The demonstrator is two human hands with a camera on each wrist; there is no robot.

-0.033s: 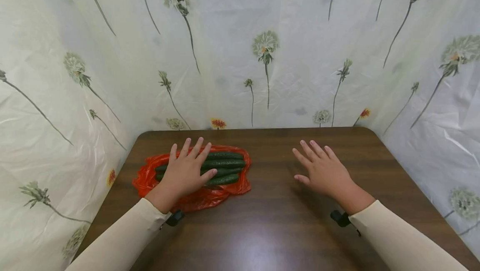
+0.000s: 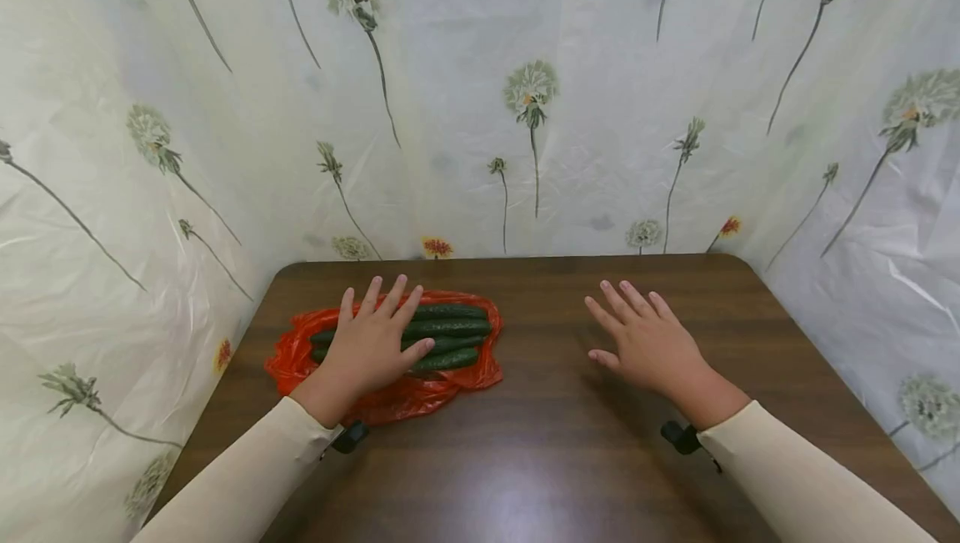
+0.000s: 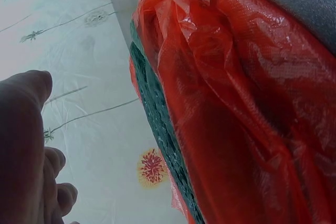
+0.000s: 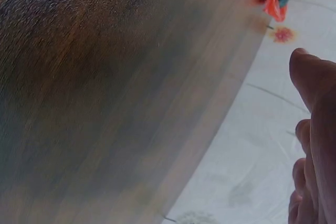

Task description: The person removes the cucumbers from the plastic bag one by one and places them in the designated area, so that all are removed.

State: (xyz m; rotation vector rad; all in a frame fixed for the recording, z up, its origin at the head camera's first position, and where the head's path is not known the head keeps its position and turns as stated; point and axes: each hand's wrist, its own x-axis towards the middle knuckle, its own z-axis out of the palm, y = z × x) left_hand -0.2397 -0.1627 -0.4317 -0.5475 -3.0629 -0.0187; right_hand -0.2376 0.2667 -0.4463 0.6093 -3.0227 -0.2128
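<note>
Several dark green cucumbers (image 2: 447, 329) lie side by side in a red plastic bag (image 2: 408, 399) on the left half of the table. The bag's mouth is spread open around them. Over its left part hovers my left hand (image 2: 369, 349), palm down with fingers spread, hiding some of the cucumbers. A gap shows between that hand and the bag (image 3: 252, 103) in the left wrist view. My right hand (image 2: 648, 349) is held above the right half of the table, fingers straight and apart, holding nothing.
The brown wooden table (image 2: 540, 443) has rounded far corners. A pale sheet (image 2: 465, 93) printed with dandelions hangs behind it and along both sides. A small black device (image 2: 350, 437) sits at the left wrist, another black device (image 2: 680, 438) at the right.
</note>
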